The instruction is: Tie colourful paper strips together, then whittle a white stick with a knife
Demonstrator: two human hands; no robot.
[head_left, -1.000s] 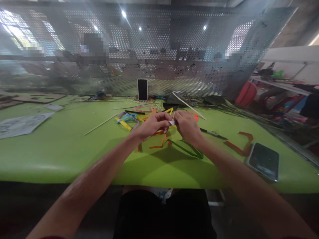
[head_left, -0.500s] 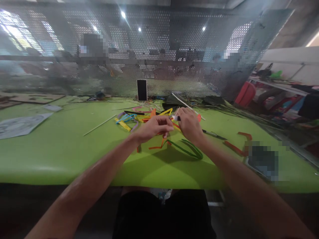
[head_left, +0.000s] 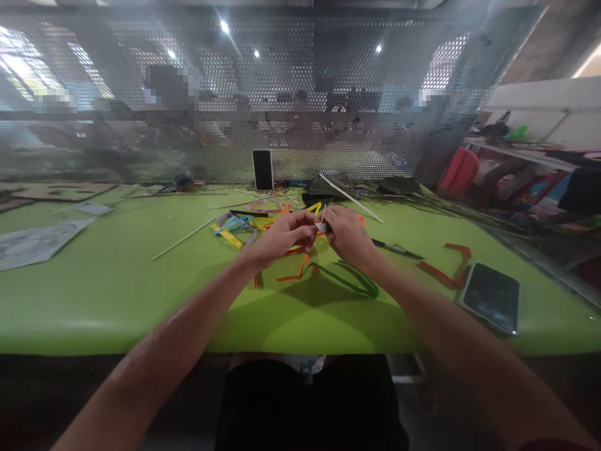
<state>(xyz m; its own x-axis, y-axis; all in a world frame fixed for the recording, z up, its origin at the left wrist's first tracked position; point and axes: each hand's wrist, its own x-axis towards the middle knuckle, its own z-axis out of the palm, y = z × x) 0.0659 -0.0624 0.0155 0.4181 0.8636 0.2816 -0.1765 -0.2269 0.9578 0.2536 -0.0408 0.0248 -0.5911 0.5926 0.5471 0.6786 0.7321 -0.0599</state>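
My left hand and my right hand meet over the middle of the table, both with curled fingers. A small white piece pokes out of my right hand's fingers, and a thin pale stick stands beside it. My left fingertips are pinched close against that white piece; what they grip is hidden. Under and behind the hands lie bent colored strips: blue, yellow and orange. Closer to me is a long green strip, looped at its right end, next to orange-red strips.
A black pen-like tool lies right of my hands, near a bent orange-red strip and a phone. Another phone stands against the perforated screen. At left are a thin stick and a printed sheet.
My hands have come together, the right moving left with the white piece until it meets my left fingers. The whole view has shifted slightly.
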